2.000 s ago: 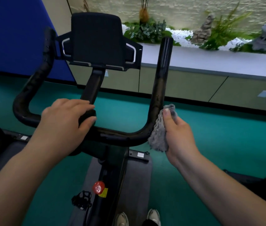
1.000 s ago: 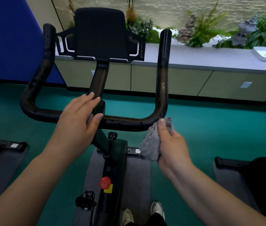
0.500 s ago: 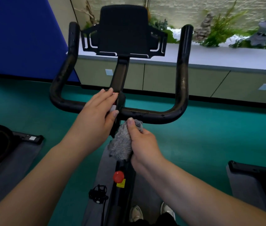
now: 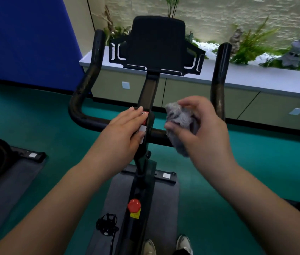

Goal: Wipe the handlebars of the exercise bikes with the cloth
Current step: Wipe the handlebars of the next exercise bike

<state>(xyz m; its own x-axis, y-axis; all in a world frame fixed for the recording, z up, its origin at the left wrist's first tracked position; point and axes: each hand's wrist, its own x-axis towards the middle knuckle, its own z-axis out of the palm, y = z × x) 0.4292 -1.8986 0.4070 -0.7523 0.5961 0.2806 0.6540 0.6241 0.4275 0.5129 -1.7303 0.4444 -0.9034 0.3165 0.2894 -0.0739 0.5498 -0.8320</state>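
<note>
Right hand risen above handlebar, fingers pinching cloth; left hand flat, fingers together.

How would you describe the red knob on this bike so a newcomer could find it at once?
Start at the black handlebars of the exercise bike in the centre and follow its dark frame down towards the shoes. The red knob sits on that frame, low in the view, just above a yellow label and right of the black pedal. It is the only round, bright red part there.

A teal floor carries a grey mat — the exercise bike stands on it.
</note>
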